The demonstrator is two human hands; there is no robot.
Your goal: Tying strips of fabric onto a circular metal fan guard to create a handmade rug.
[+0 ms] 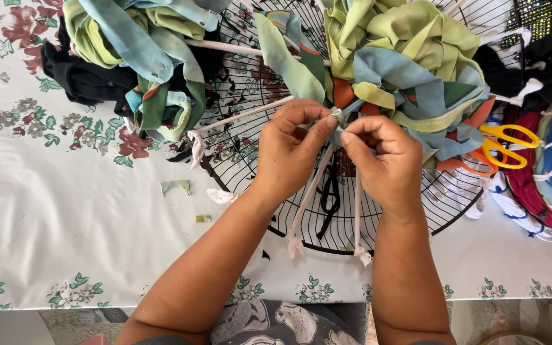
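I have both hands over the black wire grille (250, 160), which lies flat on the flowered cloth (65, 211). My left hand (289, 144) and right hand (384, 156) meet at its middle, each with thumb and forefinger pressed together on a narrow grey-blue strip (338, 118), pinching it where it wraps a white spoke (311, 191). That strip sits at the edge of the bunched green, blue and orange strips (410, 57) already filling the far side. To do this well I'd judge the two pinches should stay close to the knot, pull evenly outward, and seat it snug against its neighbours so no wire shows between. I'd keep the tails level so the bunch stays even. A second bundle (142, 51) sits far left, scissors (503, 147) lie just right of my right hand, and small offcuts (177, 186) lie on the cloth
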